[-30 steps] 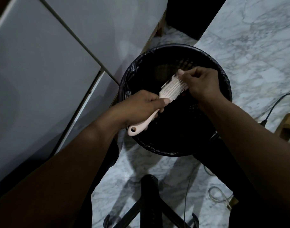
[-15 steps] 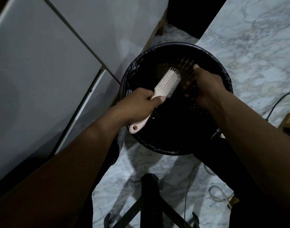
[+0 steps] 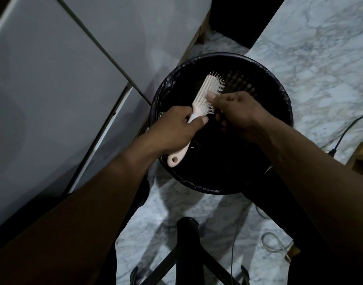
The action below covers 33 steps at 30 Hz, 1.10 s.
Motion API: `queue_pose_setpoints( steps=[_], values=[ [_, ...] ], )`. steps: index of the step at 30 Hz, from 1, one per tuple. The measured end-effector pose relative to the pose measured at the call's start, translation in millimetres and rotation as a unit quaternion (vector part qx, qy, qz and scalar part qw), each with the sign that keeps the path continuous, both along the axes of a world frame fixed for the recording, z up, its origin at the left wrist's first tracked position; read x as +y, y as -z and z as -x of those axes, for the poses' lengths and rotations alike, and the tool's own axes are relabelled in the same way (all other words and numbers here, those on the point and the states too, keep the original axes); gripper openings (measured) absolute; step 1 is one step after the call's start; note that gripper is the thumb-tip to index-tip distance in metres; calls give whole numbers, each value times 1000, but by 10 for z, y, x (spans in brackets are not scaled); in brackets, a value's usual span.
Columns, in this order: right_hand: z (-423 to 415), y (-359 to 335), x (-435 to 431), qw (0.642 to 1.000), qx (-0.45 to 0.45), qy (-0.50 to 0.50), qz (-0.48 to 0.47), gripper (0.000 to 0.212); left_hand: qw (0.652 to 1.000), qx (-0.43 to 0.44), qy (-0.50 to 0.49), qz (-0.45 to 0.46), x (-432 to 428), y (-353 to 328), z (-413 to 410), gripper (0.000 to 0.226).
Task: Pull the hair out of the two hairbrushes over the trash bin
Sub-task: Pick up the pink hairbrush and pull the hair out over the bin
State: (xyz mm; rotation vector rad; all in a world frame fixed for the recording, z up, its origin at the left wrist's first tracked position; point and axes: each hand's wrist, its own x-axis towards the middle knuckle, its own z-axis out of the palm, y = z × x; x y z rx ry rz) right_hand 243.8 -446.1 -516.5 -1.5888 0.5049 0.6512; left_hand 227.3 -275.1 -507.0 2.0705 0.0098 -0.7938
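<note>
The pale pink hairbrush (image 3: 207,93) is held by its handle in the closed grip of the left hand (image 3: 177,128), above the black lined trash bin (image 3: 279,95). Its bristles are pinched by the right hand (image 3: 237,113). The bin stands on the marble floor (image 3: 312,58).

- One head-worn view looks steeply down, close above the trash bin (image 3: 279,83).
- The bin sits just above frame centre, both forearms reaching up to it from the bottom corners.
- Marble floor (image 3: 320,58) lies right of the bin, pale panels (image 3: 53,89) left.
</note>
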Motion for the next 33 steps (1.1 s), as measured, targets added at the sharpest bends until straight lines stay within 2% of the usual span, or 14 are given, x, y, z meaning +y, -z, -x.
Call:
queue_pose_setpoints(
  steps=[3,7,9,11,14,16,18,21,22,24,26,28,33],
  values=[
    [-6,-1,-31,999,-3,0,-45,37,1000,15,-15,16,2,-2,-13,27],
    [-33,-9,-90,983,55,25,-176,32,994,55,-72,59,2,-26,-49,32],
    [-48,-18,-92,976,77,35,-201,32,991,72,-90,68,-5,-35,-63,33],
    [-72,-20,-90,976,105,51,-186,33,990,79,-98,70,-4,-28,-63,34],
    [-110,22,-122,978,133,123,-103,37,987,85,-118,65,21,4,-67,36],
    [-108,69,-152,975,116,185,-35,36,987,86,-123,62,24,13,-68,37],
    [-102,87,-151,975,93,204,2,34,987,84,-123,59,17,10,-60,36],
    [-108,29,-85,984,79,151,-47,29,990,74,-112,48,8,9,-41,36],
    [-107,-5,-60,987,84,125,-46,35,991,70,-104,44,5,1,-35,35],
    [-85,-39,-14,994,80,76,8,51,994,67,-75,42,-9,-31,-21,34],
    [-47,-34,23,995,50,58,60,57,996,69,-44,47,-27,-72,-1,32],
    [-24,-23,38,996,21,48,67,52,996,67,-28,45,-31,-91,9,29],
    [-31,-19,-6,999,-7,48,7,46,995,72,-39,55,-18,-106,-11,31]
  ],
)
